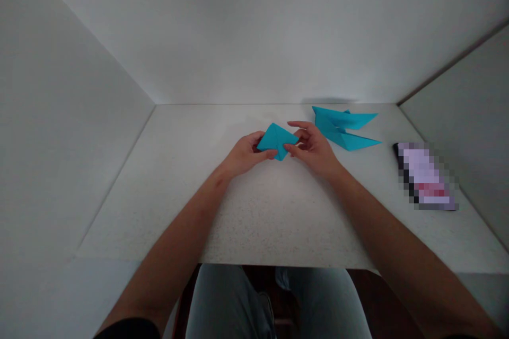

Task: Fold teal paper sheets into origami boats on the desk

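Note:
A small folded piece of blue paper [276, 140] is held between both hands just above the white table [191, 190]. My left hand [244, 154] pinches its left side with thumb and fingers closed on it. On the paper's right side, my right hand [314, 149] grips the corner with the thumb while its fingers curl behind. A larger folded blue paper shape [342, 127] with pointed wings lies on the table just beyond my right hand.
A phone [427, 176] with a blurred screen lies at the right of the table. White walls close the table in at the left, back and right. My knees show under the table's front edge.

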The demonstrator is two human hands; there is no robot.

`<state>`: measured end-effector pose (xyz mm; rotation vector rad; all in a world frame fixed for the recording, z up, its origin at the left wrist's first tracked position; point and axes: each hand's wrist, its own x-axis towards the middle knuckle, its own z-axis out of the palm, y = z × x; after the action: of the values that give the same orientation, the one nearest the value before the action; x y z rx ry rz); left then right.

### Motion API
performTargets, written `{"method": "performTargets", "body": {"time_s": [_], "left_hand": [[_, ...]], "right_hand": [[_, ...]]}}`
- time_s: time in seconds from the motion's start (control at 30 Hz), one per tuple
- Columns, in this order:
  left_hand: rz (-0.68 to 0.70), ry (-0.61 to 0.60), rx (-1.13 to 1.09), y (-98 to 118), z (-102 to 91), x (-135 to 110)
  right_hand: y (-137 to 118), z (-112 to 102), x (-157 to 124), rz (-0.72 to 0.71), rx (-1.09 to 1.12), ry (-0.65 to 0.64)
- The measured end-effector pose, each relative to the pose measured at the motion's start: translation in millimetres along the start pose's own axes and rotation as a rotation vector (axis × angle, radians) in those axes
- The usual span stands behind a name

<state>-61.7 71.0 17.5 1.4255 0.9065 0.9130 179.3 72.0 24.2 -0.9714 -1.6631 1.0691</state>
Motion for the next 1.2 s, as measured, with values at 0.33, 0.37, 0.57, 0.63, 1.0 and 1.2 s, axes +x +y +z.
{"method": "performTargets", "body": {"time_s": [0.33,0.37,0.57,0.63,1.0,1.2], "left_hand": [[0.126,0.018,0.326,14,0.3,-6],[0.136,0.029,0.316,15,0.6,-6],[0.199,0.102,0.291,19,4.3,-5],[0.217,0.107,0.262,19,4.4,-5],[0.233,0.280,-0.067,9,-5.0,6],[0.237,0.411,-0.144,4,-12.5,9]], "right_hand": [[-12,-1,0,0.000,-0.187,-0.058],[-13,-1,1,-0.014,-0.193,-0.041],[-15,1,1,-0.101,-0.179,0.054],[-15,2,1,-0.123,-0.169,0.089],[-2,-12,10,-0.127,0.062,0.404],[5,-16,13,-0.080,0.176,0.431]]}}
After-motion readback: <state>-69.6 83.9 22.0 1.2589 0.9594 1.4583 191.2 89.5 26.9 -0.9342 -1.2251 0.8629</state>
